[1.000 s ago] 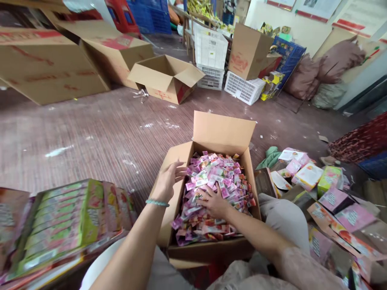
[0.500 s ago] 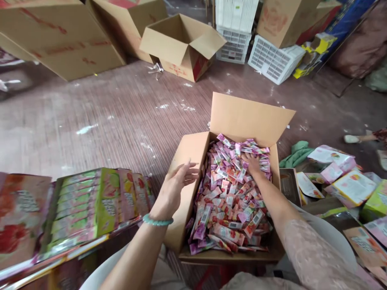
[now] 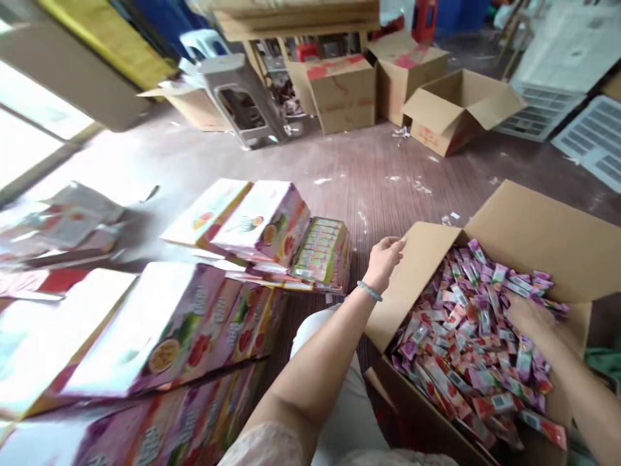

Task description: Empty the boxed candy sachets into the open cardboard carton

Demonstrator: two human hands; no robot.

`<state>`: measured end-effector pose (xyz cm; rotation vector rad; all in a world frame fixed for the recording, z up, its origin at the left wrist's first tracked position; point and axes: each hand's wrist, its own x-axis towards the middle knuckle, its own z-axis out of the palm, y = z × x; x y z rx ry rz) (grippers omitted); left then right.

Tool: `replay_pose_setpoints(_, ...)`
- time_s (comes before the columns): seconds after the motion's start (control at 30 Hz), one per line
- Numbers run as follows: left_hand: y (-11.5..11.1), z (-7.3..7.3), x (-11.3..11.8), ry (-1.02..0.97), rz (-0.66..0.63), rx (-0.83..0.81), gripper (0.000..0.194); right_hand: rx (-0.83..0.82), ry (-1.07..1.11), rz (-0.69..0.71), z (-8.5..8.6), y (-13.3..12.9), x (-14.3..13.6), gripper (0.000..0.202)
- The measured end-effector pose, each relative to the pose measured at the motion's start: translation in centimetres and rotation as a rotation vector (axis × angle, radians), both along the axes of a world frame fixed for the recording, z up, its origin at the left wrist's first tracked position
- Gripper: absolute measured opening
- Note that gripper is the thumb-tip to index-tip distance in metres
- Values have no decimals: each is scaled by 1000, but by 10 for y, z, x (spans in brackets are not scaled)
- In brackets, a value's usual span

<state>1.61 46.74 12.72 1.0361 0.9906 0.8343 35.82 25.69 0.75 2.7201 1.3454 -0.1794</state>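
Observation:
A large open cardboard box (image 3: 548,226) stands before me at the right. It is heaped with small purple and pink stick sachets (image 3: 466,336). My right hand (image 3: 531,317) reaches into the box and touches the sachets at its far right side. Its fingers are blurred and partly hidden among them. My left hand (image 3: 385,264), with a turquoise bead bracelet (image 3: 369,291) at the wrist, hovers beside the box's left flap (image 3: 412,278). Its fingers are apart, slightly bent, and hold nothing.
Stacked printed cartons (image 3: 160,330) fill the left foreground. Farther off are more cartons (image 3: 262,220) and a green display box of sachets (image 3: 320,249). Across the floor stand a grey stool (image 3: 242,97), a wooden table (image 3: 301,19), cardboard boxes (image 3: 342,94) and white crates (image 3: 592,136).
The view has swung left, bringing the stacked cartons, stool and table into sight. My left hand stays by the box's left flap, and my right hand stays among the sachets.

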Motion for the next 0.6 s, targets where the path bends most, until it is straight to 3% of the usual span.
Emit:
replay_pose_setpoints(0.07,18,2,-13,109,53,59,31,5,-20,71,6,-9,-18,56)
replay_pose_setpoints(0.2,66,10,-56,688,112,222,48,148,76,224,7,-49,-47,59)
replay_pose_setpoints(0.27,88,6,-87,882,157,219,65,255,115,280,1,-76,-52,58)
replay_pose_setpoints(0.33,102,-10,-118,1008,176,175,82,334,139,290,-10,-104,-56,54)
replay_pose_setpoints(0.43,106,-49,-150,1230,159,231,92,425,200,268,-30,-135,-66,46)
replay_pose_setpoints(0.53,98,-86,-156,1341,147,370,99,505,272,261,-48,-145,-81,43)
replay_pose_setpoints(0.6,92,-101,-148,1347,153,374,103,528,291,257,-53,-139,-87,43)
